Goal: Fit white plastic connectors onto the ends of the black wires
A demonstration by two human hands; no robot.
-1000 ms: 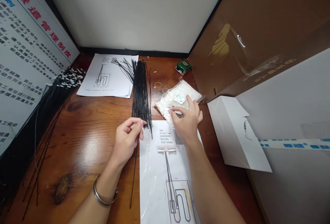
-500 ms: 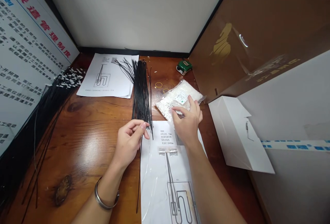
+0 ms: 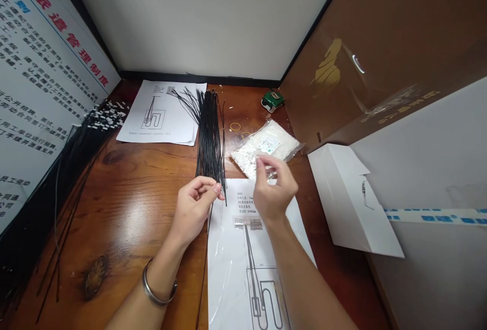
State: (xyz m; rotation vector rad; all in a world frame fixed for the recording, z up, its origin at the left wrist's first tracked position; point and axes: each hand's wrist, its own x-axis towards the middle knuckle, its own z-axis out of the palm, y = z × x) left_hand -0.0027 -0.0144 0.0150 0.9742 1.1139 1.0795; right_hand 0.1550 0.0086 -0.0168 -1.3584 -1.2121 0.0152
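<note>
My left hand (image 3: 198, 203) is closed in a pinch on a thin black wire (image 3: 205, 259), which trails down along the left edge of the printed sheet. Just beyond it lies a bundle of black wires (image 3: 209, 137), their near ends reaching to my fingertips. My right hand (image 3: 274, 185) is raised in front of a clear bag of small white pieces (image 3: 247, 152), thumb and fingers drawn together. Whatever is between those fingertips is too small to make out. Under both hands lies the printed sheet with a wiring drawing (image 3: 228, 249).
Wires with white ends (image 3: 102, 117) lie in a large bunch at left. Another drawing sheet (image 3: 140, 135) sits at the back. A green tape measure (image 3: 272, 99) and yellow rubber bands (image 3: 235, 126) are near the bag. An open white box (image 3: 342, 193) stands at right.
My right hand has pulled back from over the bag toward me, its fingers drawing together. My left hand has barely moved and keeps its pinch on the wire.
</note>
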